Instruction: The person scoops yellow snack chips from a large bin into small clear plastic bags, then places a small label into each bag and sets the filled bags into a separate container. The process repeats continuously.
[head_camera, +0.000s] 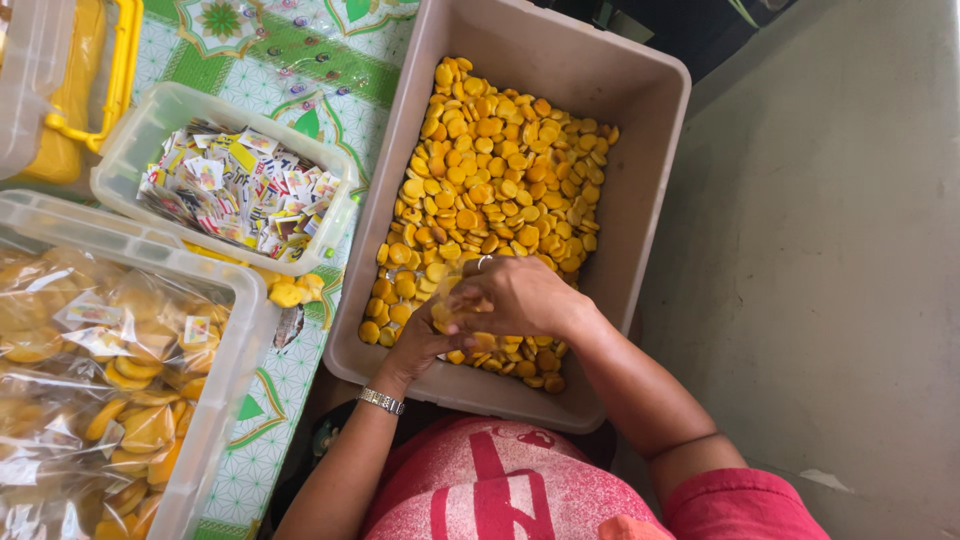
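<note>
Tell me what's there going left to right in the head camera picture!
Clear bin of bagged yellow snacks → small clear tub of little paper labels → big beige bin of round yellow crackers, with both hands in it → bare grey floor.

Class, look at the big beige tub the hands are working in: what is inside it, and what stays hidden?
The beige tub holds a heap of round yellow discs. The left hand and right hand cover some discs. The tub's bottom is hidden under the heap.

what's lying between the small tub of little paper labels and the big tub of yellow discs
In the head view, a strip of green patterned tablecloth lies between the label tub and the beige bin; a few loose yellow discs sit at its near end.
</note>
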